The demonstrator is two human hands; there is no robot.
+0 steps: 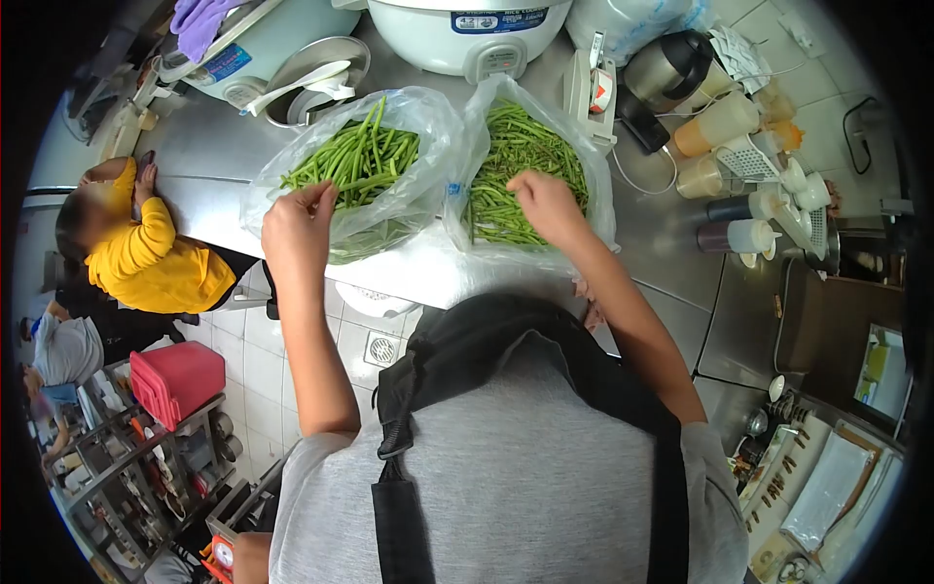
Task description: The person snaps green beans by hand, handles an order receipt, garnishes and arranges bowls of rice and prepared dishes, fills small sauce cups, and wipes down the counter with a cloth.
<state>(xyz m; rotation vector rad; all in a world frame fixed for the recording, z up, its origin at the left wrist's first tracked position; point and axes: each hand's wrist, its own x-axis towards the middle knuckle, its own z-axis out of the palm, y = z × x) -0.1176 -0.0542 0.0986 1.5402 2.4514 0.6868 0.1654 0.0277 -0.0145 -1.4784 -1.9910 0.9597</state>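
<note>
Two clear plastic bags of green beans lie open side by side on the steel table. My left hand (297, 229) is at the near left edge of the left bag (428, 112), its fingers pinched together; what they hold, if anything, is too small to tell. Longer, brighter green beans (360, 156) fill that bag. My right hand (548, 206) is over the right bag (595, 165), with its fingers curled together above the thinner, darker beans (506, 175). Whether anything is between those fingers is hidden.
Rice cookers (467, 29) and a metal bowl (331, 60) stand behind the bags. A scale-like device (590, 92), a kettle (666, 68) and several bottles are at right. A person in yellow (161, 253) leans on the table at left. A red bin (177, 382) stands lower left.
</note>
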